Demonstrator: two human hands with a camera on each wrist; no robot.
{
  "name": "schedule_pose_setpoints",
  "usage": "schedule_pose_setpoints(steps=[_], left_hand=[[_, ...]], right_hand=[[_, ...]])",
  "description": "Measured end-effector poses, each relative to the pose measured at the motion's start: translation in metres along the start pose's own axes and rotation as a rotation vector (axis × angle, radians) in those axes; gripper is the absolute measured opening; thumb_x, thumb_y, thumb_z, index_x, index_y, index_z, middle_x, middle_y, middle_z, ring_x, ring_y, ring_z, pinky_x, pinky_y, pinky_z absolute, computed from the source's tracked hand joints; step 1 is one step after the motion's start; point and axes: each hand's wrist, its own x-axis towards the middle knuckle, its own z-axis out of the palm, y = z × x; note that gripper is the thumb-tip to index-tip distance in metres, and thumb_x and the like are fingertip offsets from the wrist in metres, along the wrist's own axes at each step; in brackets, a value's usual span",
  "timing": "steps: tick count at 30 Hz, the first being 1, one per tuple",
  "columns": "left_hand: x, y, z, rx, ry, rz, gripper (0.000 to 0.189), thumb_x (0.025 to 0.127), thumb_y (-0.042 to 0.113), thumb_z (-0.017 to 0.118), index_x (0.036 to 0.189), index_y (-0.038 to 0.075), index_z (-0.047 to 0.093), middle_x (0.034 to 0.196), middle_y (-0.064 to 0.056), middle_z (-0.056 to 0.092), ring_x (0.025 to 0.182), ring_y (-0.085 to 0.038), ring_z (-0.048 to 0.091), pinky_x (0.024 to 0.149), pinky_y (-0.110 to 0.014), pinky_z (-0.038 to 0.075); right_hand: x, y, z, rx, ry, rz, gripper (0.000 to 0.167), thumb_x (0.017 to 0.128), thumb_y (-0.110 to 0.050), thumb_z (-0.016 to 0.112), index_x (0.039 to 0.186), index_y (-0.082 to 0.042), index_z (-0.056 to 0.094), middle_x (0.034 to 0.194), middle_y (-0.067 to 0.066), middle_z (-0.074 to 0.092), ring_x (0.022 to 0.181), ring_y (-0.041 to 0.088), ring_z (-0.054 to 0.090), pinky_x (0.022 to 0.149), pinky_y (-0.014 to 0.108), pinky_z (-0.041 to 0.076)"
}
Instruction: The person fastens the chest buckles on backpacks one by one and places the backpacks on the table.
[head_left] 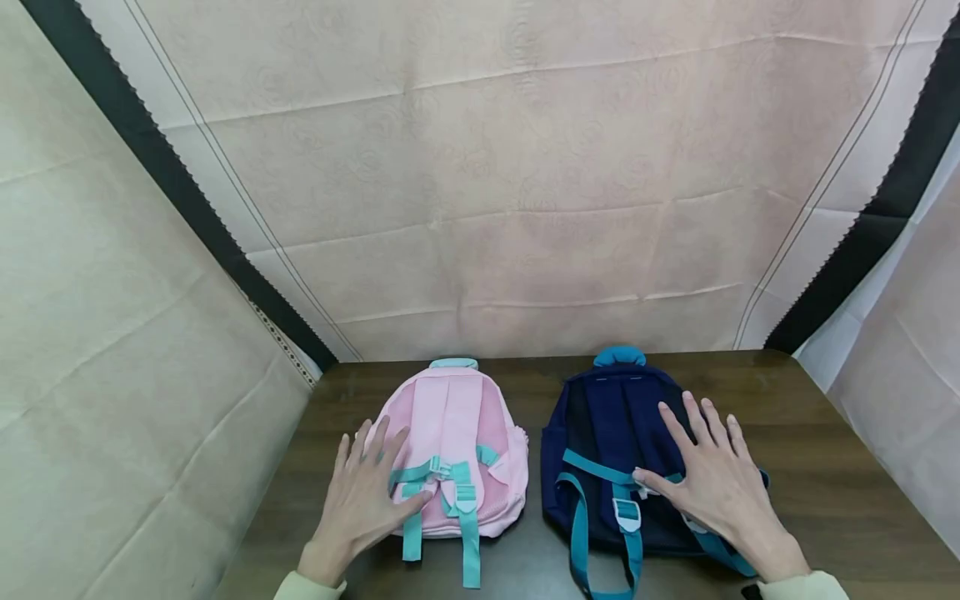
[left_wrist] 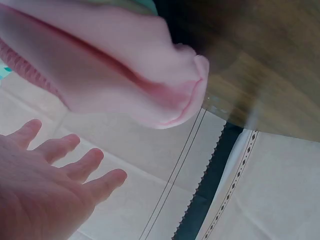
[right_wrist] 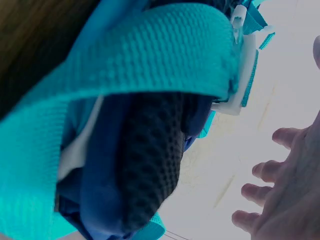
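A small pink backpack [head_left: 495, 417] with teal straps and buckles lies on the table, straps facing up. Over its left side is my left hand [head_left: 367, 496], fingers spread; in the left wrist view a gap shows between those fingers and the pink fabric [left_wrist: 115, 65]. To the right lies a navy backpack [head_left: 592, 417] with a blue top handle, bright blue straps and white buckles. My right hand [head_left: 716, 487] spreads over its right side, holding nothing. The right wrist view shows a wide blue strap [right_wrist: 140, 55] close up, apart from the fingers.
Both bags lie on a dark brown wooden table [head_left: 795, 467]. Pale creased cloth [head_left: 562, 183] hangs behind it and on both sides, with black strips [head_left: 187, 192] along the corners. A narrow stretch of tabletop separates the two backpacks.
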Motion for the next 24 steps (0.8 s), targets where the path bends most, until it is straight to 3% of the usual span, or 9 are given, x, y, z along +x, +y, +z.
schedule_pose_setpoints(steps=[6, 9, 12, 15, 24], left_hand=[[0.007, 0.005, -0.004, -0.027, 0.037, 0.019, 0.094, 0.084, 0.076, 0.072, 0.157, 0.019, 0.057, 0.167, -0.021, 0.051, 0.155, -0.051, 0.045, 0.125, -0.078, 0.033], [0.012, 0.01, -0.007, -0.059, 0.04, 0.03, 0.091, 0.085, 0.074, 0.072, 0.156, 0.018, 0.057, 0.166, -0.021, 0.051, 0.153, -0.051, 0.047, 0.122, -0.077, 0.037], [0.015, 0.019, -0.008, -0.107, 0.038, 0.042, 0.089, 0.087, 0.07, 0.073, 0.157, 0.017, 0.056, 0.166, -0.02, 0.052, 0.153, -0.049, 0.048, 0.119, -0.075, 0.042], [0.018, 0.03, -0.009, -0.156, 0.045, 0.052, 0.087, 0.087, 0.066, 0.075, 0.156, 0.016, 0.057, 0.165, -0.019, 0.053, 0.15, -0.046, 0.049, 0.114, -0.072, 0.049], [0.037, 0.075, -0.009, -0.293, 0.047, 0.098, 0.064, 0.094, 0.051, 0.076, 0.145, 0.013, 0.066, 0.15, -0.012, 0.065, 0.136, -0.035, 0.061, 0.102, -0.056, 0.061]], right_hand=[[0.001, -0.001, -0.003, 0.024, -0.011, 0.008, 0.11, 0.089, -0.078, 0.07, 0.17, -0.012, 0.037, 0.176, 0.03, 0.029, 0.162, 0.053, 0.025, 0.14, 0.061, -0.007], [0.001, -0.003, -0.004, 0.054, -0.004, 0.011, 0.11, 0.088, -0.076, 0.073, 0.17, -0.013, 0.038, 0.175, 0.03, 0.032, 0.159, 0.053, 0.031, 0.138, 0.066, 0.007], [0.001, -0.005, -0.005, 0.088, -0.008, 0.021, 0.109, 0.086, -0.074, 0.077, 0.169, -0.013, 0.04, 0.173, 0.029, 0.035, 0.154, 0.055, 0.036, 0.128, 0.075, 0.026], [-0.001, -0.008, -0.006, 0.123, -0.016, 0.034, 0.105, 0.086, -0.069, 0.081, 0.165, -0.012, 0.045, 0.17, 0.029, 0.04, 0.15, 0.056, 0.039, 0.117, 0.081, 0.034], [-0.004, -0.012, -0.007, 0.247, 0.018, 0.038, 0.086, 0.087, -0.047, 0.09, 0.155, -0.006, 0.057, 0.153, 0.03, 0.058, 0.136, 0.051, 0.052, 0.108, 0.078, 0.044]])
